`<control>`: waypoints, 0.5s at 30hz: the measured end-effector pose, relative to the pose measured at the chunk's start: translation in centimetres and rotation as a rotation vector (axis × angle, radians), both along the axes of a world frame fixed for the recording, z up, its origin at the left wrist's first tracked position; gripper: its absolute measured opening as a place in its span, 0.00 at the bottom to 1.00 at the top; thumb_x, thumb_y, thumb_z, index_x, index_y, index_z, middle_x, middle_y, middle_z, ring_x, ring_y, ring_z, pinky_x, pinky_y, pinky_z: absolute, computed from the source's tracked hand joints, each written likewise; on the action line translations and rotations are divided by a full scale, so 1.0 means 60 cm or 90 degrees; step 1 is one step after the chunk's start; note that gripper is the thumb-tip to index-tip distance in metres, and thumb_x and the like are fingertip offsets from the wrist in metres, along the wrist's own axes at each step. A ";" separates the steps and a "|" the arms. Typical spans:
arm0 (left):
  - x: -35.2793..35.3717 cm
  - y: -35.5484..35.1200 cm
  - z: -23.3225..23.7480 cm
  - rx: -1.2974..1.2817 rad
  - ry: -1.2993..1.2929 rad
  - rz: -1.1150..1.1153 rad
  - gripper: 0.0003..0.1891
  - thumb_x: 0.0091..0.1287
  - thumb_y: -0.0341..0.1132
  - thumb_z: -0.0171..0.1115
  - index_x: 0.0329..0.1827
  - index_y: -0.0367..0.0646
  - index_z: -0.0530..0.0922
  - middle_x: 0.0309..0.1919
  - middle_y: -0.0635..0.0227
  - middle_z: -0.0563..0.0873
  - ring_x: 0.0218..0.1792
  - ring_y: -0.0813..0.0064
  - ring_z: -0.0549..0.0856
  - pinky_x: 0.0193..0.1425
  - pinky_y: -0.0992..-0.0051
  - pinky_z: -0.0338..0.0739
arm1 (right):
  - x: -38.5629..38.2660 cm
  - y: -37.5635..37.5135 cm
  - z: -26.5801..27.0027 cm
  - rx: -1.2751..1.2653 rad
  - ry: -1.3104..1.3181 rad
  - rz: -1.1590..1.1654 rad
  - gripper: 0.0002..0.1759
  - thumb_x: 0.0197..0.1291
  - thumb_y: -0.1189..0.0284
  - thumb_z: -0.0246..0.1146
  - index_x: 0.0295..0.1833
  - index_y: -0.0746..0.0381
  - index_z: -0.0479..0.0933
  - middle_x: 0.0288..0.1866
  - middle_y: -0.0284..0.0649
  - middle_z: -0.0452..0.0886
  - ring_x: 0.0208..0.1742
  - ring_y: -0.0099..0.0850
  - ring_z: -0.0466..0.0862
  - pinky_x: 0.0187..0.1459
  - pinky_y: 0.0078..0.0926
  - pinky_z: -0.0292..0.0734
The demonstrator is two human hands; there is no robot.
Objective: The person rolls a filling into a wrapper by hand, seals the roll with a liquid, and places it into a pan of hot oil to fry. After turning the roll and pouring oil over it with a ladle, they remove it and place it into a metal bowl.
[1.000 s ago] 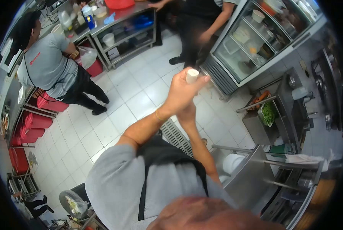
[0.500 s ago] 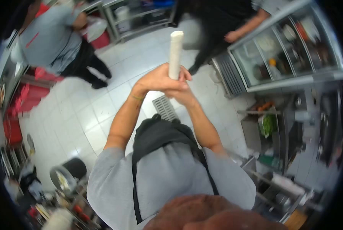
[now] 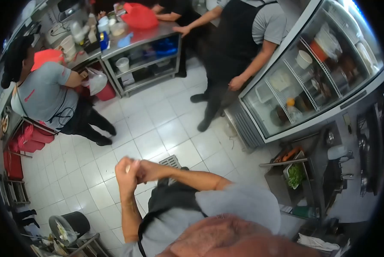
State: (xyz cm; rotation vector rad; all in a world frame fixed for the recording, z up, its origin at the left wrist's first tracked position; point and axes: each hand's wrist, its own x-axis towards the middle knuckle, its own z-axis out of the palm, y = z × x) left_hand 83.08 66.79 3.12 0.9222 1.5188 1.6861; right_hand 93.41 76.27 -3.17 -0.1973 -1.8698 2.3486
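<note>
L grip [image 3: 126, 179] wrapped round a pale stick [image 3: 128, 169], only its end showing, out in front of the torso; R grip [image 3: 150, 171] up against it, unclear if holding too. Best w/ snug fingers, loose wrists. Stick end looks roundish; floor tiles [image 3: 157, 141] glossy, sq.; drain grate [image 3: 169, 161] slotted.

Steel table [image 3: 151, 35] holds a red bag [image 3: 140, 16]; tiled floor [image 3: 153, 113], a bin [image 3: 82, 221].
</note>
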 end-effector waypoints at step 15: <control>-0.115 -0.434 0.145 0.499 -0.174 0.329 0.16 0.83 0.36 0.49 0.31 0.51 0.66 0.20 0.77 0.67 0.19 0.81 0.68 0.30 0.74 0.67 | 0.070 -0.136 -0.255 0.498 -0.174 0.246 0.14 0.65 0.63 0.68 0.37 0.65 0.83 0.31 0.49 0.87 0.31 0.44 0.86 0.30 0.41 0.77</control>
